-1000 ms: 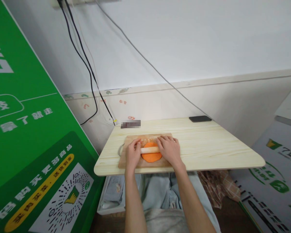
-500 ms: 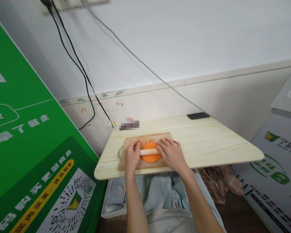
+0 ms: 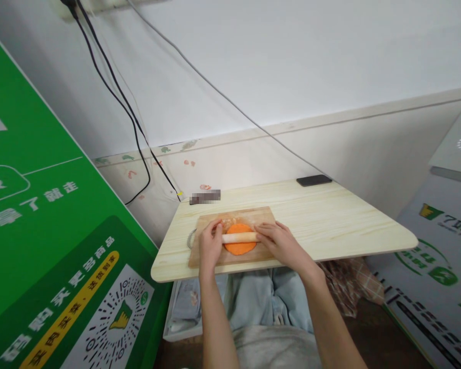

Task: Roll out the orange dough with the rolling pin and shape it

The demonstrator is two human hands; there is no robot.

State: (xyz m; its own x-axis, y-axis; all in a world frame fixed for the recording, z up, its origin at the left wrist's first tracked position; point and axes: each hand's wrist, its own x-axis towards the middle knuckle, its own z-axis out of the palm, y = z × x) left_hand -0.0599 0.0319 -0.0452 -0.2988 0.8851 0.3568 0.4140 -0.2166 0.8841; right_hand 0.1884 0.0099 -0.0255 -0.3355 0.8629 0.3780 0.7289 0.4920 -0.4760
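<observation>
A pale wooden rolling pin (image 3: 239, 237) lies across a flat, round piece of orange dough (image 3: 240, 249). My left hand (image 3: 211, 243) is closed around the pin's left end, thumb toward the dough. At the other end, my right hand (image 3: 277, 241) grips the pin with its fingers bent over it. Beneath the dough is a wooden cutting board (image 3: 200, 256), with whitish smears behind the dough and a metal ring handle (image 3: 191, 239) at its left side. Both ends of the pin are hidden by my hands.
The board rests near the front edge of a light wood table (image 3: 341, 225). A black phone (image 3: 314, 180) lies at the back right, and a blurred dark item (image 3: 205, 197) at the back left. Cables hang along the wall. A green panel (image 3: 34, 154) stands close at left.
My right hand has shifted right, off the dough, toward the pin's right end, so more of the pin shows. My left hand keeps its hold on the other end.
</observation>
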